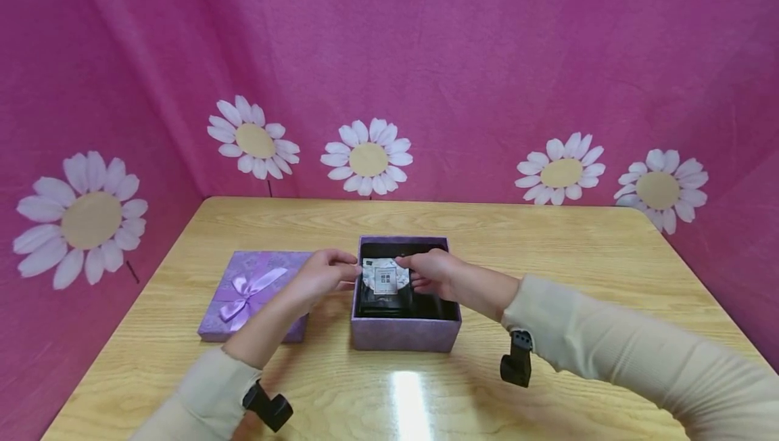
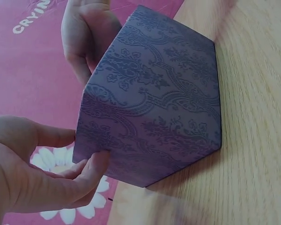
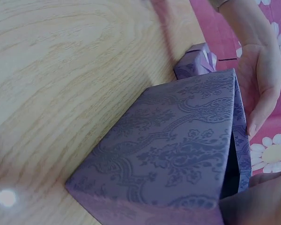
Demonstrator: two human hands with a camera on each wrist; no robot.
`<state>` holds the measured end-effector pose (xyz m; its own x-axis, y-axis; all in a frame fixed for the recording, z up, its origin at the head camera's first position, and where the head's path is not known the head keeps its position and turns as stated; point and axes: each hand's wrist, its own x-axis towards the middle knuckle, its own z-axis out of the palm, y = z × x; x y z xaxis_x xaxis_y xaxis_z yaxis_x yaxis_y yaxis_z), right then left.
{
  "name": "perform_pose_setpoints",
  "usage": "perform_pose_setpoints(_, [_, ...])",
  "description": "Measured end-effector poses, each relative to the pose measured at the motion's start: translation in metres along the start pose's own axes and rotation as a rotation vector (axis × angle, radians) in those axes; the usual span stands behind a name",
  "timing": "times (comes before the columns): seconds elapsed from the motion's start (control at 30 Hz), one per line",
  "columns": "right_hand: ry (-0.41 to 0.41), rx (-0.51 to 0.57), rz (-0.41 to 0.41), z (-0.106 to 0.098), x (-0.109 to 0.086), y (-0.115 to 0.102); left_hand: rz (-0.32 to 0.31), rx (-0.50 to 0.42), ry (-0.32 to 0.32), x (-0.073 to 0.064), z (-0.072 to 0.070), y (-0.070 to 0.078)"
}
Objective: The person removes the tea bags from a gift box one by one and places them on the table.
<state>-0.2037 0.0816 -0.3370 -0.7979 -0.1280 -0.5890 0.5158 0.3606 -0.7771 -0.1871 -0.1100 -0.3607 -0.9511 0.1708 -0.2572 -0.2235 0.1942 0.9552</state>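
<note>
An open purple gift box (image 1: 406,335) with a raised scroll pattern stands on the table. Inside lies a black packet (image 1: 385,300) bearing a white printed label, near the left wall. My left hand (image 1: 325,273) holds the box's left wall at the rim; in the left wrist view its fingers (image 2: 100,161) lie against the outer side. Reaching into the box from the right, my right hand (image 1: 437,272) pinches the packet's right edge, its thumb on the label. Its other fingers are partly hidden, and the right wrist view shows the box wall in front of them.
Left of the box lies its purple lid (image 1: 222,306) with a lilac ribbon bow (image 1: 246,299). The wooden table (image 1: 548,238) reaches back to a pink curtain (image 1: 462,89) printed with daisies. Both wrists carry black strapped cameras.
</note>
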Motion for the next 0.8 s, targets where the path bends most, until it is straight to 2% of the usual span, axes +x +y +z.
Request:
perform_pose_setpoints(0.33, [0.0, 0.121, 0.029, 0.002, 0.007, 0.001, -0.072, -0.118, -0.087, 0.009, -0.012, -0.003])
perform_pose_setpoints(0.5, [-0.002, 0.204, 0.041, 0.0, 0.009, 0.001, -0.107, -0.155, -0.093, 0.011, -0.014, -0.004])
perform_pose_setpoints(0.7, [-0.018, 0.231, 0.051, 0.002, 0.014, 0.002, -0.127, -0.121, -0.091, 0.01, -0.014, -0.007])
perform_pose_setpoints(0.8, [-0.029, 0.231, 0.054, 0.004, 0.016, 0.0, -0.134, -0.109, -0.112, 0.009, -0.013, -0.007])
